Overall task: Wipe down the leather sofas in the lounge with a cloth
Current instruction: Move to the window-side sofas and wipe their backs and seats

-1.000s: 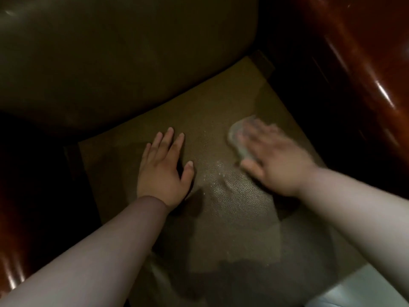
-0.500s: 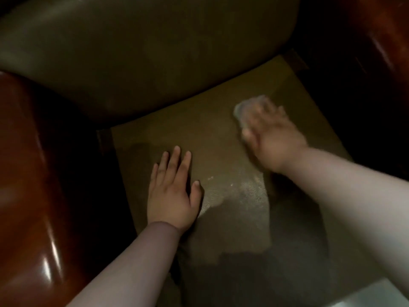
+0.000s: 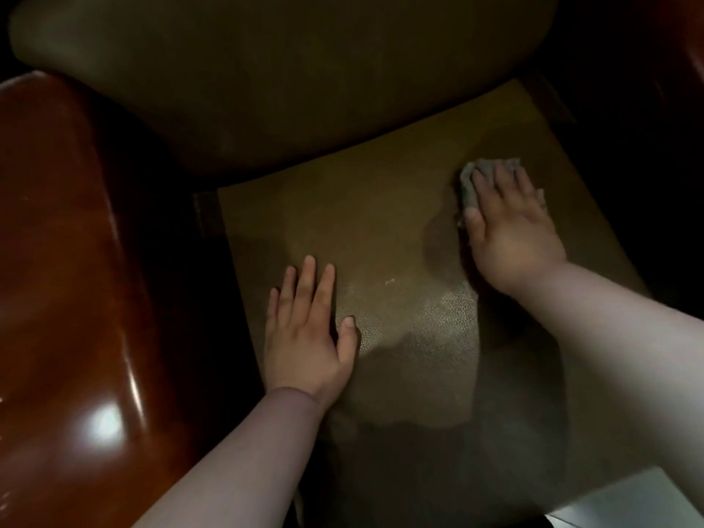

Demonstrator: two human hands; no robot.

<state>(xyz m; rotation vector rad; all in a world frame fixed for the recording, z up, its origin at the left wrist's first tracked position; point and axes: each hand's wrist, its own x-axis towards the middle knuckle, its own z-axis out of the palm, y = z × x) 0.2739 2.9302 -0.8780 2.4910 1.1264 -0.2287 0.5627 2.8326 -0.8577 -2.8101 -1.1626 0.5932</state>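
The brown leather seat cushion (image 3: pixel 381 207) of a sofa fills the middle of the view, with its padded backrest (image 3: pixel 266 70) behind. My right hand (image 3: pixel 510 226) lies flat, fingers straight, pressing a small grey cloth (image 3: pixel 469 184) onto the seat's far right part. Most of the cloth is hidden under the fingers. My left hand (image 3: pixel 304 329) rests palm down on the seat's left side, fingers straight, holding nothing.
A glossy red-brown wooden armrest (image 3: pixel 68 299) runs along the left. A second armrest (image 3: pixel 693 51) shows at the far right edge, across a dark gap. A pale floor patch (image 3: pixel 624 501) lies at the bottom right, beyond the seat's front edge.
My right hand has slid the cloth toward the seat's back right corner. My left hand has stayed put on the seat. My view has swung left, bringing the left armrest in.
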